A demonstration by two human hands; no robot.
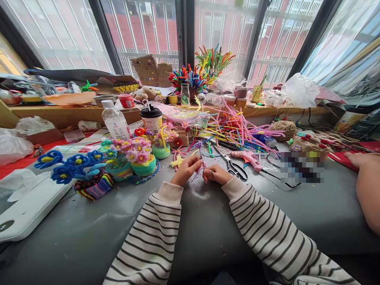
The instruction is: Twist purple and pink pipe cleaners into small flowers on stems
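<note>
My left hand (187, 169) and my right hand (216, 174) are close together over the grey table (204, 225), both with fingers pinched. Between them is a thin dark purple stem, gripped by both, with a small purple flower (198, 145) just above the fingertips. Black-handled scissors (233, 165) lie right beside my right hand, and a pink glue gun (249, 159) rests behind them. Yellow fuzzy pieces (177, 160) lie beside my left hand.
Blue fuzzy flowers (74, 164) in a striped pot and pink flowers (141, 150) stand at left, near a bottle (115, 122) and a black-lidded cup (151, 117). Loose pipe cleaners (234, 126) pile up behind. Another person's arm (369, 186) reaches in at right.
</note>
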